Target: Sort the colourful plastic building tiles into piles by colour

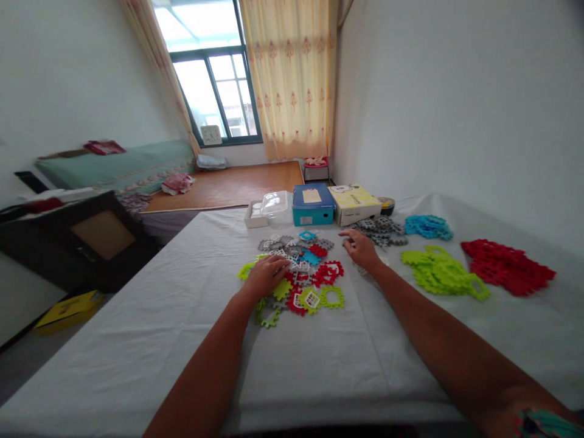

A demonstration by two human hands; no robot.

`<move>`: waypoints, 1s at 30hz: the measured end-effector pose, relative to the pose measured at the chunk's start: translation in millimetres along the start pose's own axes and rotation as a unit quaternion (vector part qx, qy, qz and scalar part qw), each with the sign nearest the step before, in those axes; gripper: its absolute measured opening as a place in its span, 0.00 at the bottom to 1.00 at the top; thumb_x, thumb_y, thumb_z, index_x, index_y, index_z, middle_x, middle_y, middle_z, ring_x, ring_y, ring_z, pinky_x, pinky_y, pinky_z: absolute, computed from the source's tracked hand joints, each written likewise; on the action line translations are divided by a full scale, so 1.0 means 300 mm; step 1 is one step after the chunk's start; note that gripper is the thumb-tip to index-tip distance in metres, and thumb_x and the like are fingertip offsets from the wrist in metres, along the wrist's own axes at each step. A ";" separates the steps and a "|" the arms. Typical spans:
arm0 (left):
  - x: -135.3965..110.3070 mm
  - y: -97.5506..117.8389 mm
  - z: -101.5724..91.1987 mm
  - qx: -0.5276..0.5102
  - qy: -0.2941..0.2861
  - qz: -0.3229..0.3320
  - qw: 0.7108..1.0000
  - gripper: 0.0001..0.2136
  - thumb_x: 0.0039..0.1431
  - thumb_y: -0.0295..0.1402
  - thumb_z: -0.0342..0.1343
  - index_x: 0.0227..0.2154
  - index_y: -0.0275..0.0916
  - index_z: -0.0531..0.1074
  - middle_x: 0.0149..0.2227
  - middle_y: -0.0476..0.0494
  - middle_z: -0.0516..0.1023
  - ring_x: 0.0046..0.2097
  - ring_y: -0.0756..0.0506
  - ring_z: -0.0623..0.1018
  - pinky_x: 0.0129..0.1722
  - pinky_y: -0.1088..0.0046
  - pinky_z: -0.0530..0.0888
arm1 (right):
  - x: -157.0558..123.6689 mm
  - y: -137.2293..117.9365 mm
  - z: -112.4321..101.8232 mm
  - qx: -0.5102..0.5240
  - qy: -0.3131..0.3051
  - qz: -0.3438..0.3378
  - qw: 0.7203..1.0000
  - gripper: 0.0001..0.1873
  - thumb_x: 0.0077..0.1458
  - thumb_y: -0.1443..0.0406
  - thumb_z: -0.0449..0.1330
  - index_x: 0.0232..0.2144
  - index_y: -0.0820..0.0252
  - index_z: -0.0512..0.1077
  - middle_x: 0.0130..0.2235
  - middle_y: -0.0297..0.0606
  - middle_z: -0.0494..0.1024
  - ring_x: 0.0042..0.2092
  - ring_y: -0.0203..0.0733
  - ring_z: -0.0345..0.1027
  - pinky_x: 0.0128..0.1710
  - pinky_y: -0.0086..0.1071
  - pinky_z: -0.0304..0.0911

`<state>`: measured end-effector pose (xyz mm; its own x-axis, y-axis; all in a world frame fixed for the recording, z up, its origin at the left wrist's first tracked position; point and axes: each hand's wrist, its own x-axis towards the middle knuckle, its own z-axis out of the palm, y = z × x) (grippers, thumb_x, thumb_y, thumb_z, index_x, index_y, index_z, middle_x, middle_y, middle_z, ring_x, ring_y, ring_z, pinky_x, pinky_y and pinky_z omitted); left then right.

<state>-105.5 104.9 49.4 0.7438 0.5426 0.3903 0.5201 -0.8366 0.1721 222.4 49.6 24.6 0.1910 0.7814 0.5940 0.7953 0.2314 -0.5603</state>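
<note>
A mixed heap of flat plastic puzzle tiles (306, 271) in red, green, grey, white and blue lies mid-table on a white cloth (182, 328). My left hand (267, 274) rests palm-down on the heap's left side, fingers curled over the tiles; what they grip is hidden. My right hand (362, 248) lies just right of the heap, next to the grey pile (382, 231), fingers loosely bent with nothing clearly in them. Sorted piles sit to the right: blue (429, 226), green (440, 272) and red (506, 266).
A blue box (312, 205), a yellow box (353, 204), a clear plastic tub (276, 204) and a small white box (253, 216) line the table's far edge. A bed (118, 167), a dark cabinet (82, 237) and a window (214, 79) lie beyond. The right wall is close.
</note>
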 end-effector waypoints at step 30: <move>0.006 -0.015 -0.026 -0.065 0.185 -0.076 0.978 0.12 0.65 0.34 0.48 0.42 0.42 0.75 0.42 0.45 0.80 0.44 0.47 0.79 0.46 0.71 0.73 | -0.042 -0.153 0.032 0.057 -0.110 -0.016 0.992 0.12 0.56 0.66 0.55 0.41 0.57 0.75 0.40 0.37 0.80 0.34 0.37 0.73 0.39 0.31 0.67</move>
<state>-109.8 109.1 56.4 0.4469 0.6175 0.6473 0.5369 -0.7639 0.3580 177.9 34.7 37.1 0.0263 0.8775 0.4789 0.7263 0.3124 -0.6123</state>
